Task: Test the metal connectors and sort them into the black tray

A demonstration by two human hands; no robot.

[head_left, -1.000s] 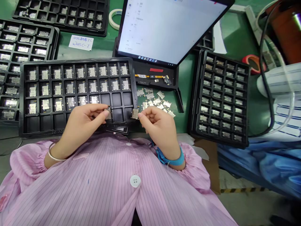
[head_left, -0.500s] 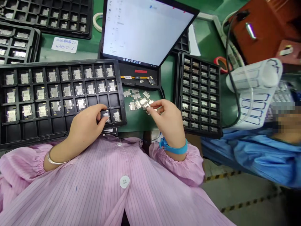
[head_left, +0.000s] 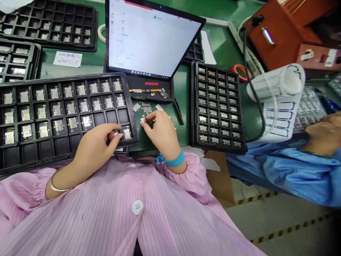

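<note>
Right hand (head_left: 163, 134) had shifted left across the loose modules (head_left: 147, 109) since half a second earlier; thumb and fingertips were at the pile's left side, but from my remote feed I couldn't tell whether they had pinched one. Corner pocket, near right of the black tray (head_left: 123, 116), held a seated module (head_left: 127, 133), absent a second earlier, so I judged the filling one piece further on. Left hand (head_left: 97, 142) stayed at the next pocket left, thumb and forefinger around another module (head_left: 115, 133); firm grip or light touch, I couldn't tell. Loose ones lay right of the tray on the green table (head_left: 145, 142), partly hidden by the right hand.
</note>
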